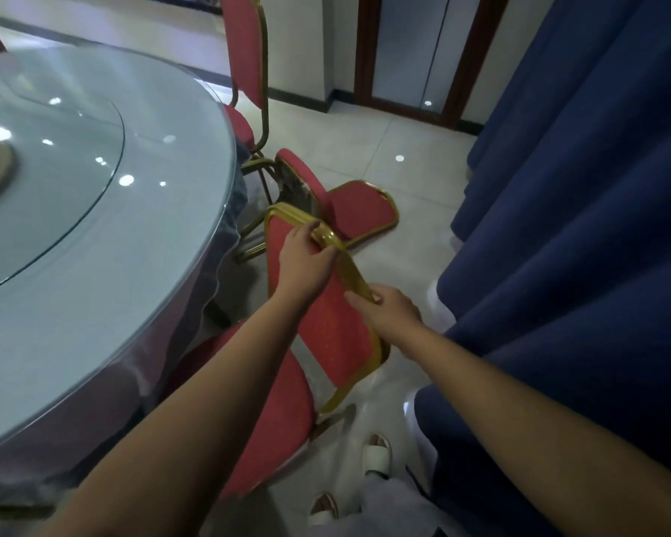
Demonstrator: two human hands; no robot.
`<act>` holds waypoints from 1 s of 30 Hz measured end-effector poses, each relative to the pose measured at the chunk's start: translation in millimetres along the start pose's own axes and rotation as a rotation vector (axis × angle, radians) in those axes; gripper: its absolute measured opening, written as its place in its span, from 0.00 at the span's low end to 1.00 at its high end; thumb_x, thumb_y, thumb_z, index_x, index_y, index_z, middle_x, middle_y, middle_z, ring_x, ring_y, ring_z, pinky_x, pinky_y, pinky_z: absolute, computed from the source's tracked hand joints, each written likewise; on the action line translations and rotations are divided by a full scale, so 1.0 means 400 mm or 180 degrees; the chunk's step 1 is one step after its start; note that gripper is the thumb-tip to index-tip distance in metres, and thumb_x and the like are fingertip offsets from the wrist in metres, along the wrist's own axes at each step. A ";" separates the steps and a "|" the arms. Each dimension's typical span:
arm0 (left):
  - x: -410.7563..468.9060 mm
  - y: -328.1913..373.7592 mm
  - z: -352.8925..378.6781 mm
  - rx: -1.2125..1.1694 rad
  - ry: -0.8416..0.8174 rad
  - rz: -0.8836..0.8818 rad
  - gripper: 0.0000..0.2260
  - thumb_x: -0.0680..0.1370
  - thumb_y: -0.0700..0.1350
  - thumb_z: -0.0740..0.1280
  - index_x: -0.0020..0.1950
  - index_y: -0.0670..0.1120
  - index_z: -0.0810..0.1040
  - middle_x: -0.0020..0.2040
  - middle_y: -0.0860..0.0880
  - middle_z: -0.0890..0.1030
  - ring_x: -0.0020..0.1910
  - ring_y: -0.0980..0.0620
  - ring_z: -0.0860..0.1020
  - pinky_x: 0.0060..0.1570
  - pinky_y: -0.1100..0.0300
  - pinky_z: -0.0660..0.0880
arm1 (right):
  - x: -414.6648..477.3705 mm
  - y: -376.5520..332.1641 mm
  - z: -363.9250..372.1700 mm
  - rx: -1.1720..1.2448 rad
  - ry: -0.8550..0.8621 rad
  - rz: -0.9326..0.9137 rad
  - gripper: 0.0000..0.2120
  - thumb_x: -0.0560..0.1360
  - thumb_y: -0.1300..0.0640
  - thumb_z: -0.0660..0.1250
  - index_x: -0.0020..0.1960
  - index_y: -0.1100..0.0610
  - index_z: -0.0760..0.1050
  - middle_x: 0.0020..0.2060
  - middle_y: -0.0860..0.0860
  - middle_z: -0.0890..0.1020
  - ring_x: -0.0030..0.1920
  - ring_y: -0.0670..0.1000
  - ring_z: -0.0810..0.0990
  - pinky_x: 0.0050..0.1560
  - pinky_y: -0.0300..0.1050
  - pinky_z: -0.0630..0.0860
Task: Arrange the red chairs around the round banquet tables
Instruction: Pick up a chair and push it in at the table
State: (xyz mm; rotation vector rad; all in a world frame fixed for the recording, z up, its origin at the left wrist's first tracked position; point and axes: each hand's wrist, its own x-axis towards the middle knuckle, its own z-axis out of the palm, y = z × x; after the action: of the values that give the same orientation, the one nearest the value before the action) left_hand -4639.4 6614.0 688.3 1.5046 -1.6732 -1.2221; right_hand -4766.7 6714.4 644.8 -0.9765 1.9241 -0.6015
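both hands (307,261) grip the red chair (338,327) backrest.

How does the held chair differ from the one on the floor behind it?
Held chair is upright; floor chair lies tipped over on the tiles. Left hand and right hand grip the held chair's back frame; no hand is on the floor chair. Both: red padding, gold frames.

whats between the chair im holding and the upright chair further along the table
A tipped-over red chair lies on the floor between the held chair and the upright chair, in the head view.
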 end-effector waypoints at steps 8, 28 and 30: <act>-0.041 0.017 -0.038 0.0900 -0.0153 0.0630 0.14 0.76 0.44 0.65 0.62 0.49 0.80 0.67 0.48 0.75 0.68 0.45 0.70 0.73 0.47 0.59 | -0.020 0.078 -0.011 0.1218 -0.0598 0.0453 0.23 0.77 0.30 0.58 0.54 0.45 0.82 0.50 0.47 0.85 0.51 0.49 0.84 0.45 0.44 0.78; 0.463 0.081 0.442 0.0674 -0.1177 -0.1350 0.28 0.76 0.46 0.70 0.75 0.47 0.66 0.70 0.42 0.72 0.57 0.48 0.75 0.50 0.59 0.71 | 0.707 0.181 -0.548 0.1760 -0.0332 0.0961 0.18 0.78 0.40 0.65 0.56 0.53 0.79 0.52 0.53 0.83 0.50 0.54 0.84 0.46 0.51 0.81; 0.498 0.060 0.461 0.0690 -0.1181 -0.1519 0.27 0.77 0.45 0.69 0.75 0.46 0.66 0.67 0.42 0.74 0.55 0.49 0.74 0.53 0.58 0.70 | 0.760 0.183 -0.569 0.1719 -0.0319 0.1050 0.17 0.78 0.40 0.65 0.55 0.53 0.79 0.52 0.53 0.83 0.50 0.54 0.84 0.45 0.50 0.81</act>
State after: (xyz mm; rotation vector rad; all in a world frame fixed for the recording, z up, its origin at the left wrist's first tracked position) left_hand -4851.2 6466.3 601.6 1.9856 -1.7796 -1.6976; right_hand -5087.2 6515.2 559.7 -0.3332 1.6537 -0.8007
